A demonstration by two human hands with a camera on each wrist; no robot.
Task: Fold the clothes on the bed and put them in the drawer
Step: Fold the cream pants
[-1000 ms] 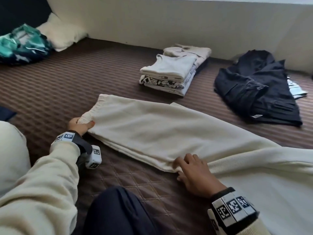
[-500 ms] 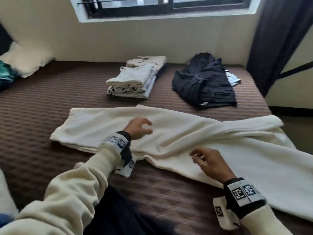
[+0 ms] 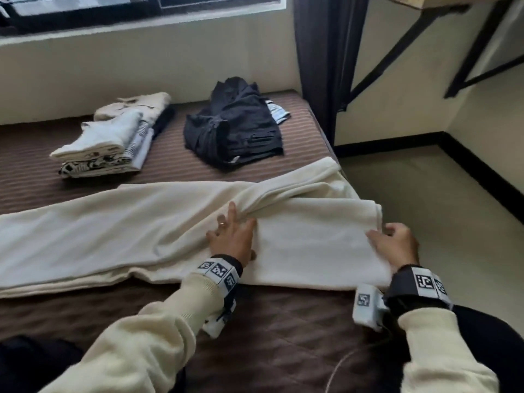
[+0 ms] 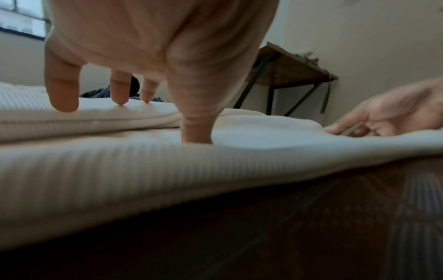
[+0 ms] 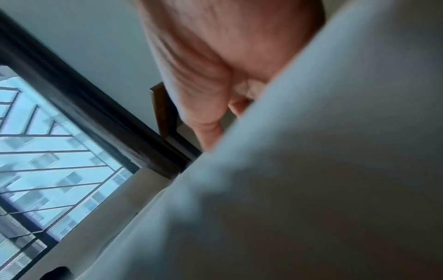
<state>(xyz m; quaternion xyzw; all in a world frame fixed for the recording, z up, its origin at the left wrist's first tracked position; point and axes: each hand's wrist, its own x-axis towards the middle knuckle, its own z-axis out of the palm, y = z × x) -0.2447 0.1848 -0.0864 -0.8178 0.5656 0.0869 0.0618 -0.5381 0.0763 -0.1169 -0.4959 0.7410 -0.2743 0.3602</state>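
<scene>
Long cream trousers (image 3: pixel 127 231) lie across the brown bed, their right end doubled over near the bed's edge. My left hand (image 3: pixel 235 231) presses flat on the middle of them, fingers spread. In the left wrist view the fingertips (image 4: pixel 63 102) and thumb dent the ribbed cream fabric (image 4: pixel 120 166). My right hand (image 3: pixel 392 242) grips the doubled right edge of the trousers, and it also appears in the left wrist view (image 4: pixel 388 113). In the right wrist view the curled fingers (image 5: pixel 215 75) are partly hidden behind the cloth (image 5: pixel 311 189).
A stack of folded light clothes (image 3: pixel 107 148) and a heap of dark clothes (image 3: pixel 235 131) lie further back on the bed (image 3: pixel 283 321). The bed ends just right of my right hand, with floor (image 3: pixel 439 217) beyond. A dark curtain (image 3: pixel 326 52) and a black-legged desk (image 3: pixel 425 38) stand there.
My left hand let go of the waistband at the left and moved right to the trousers' middle. My right hand moved to their right end. The view swung right.
</scene>
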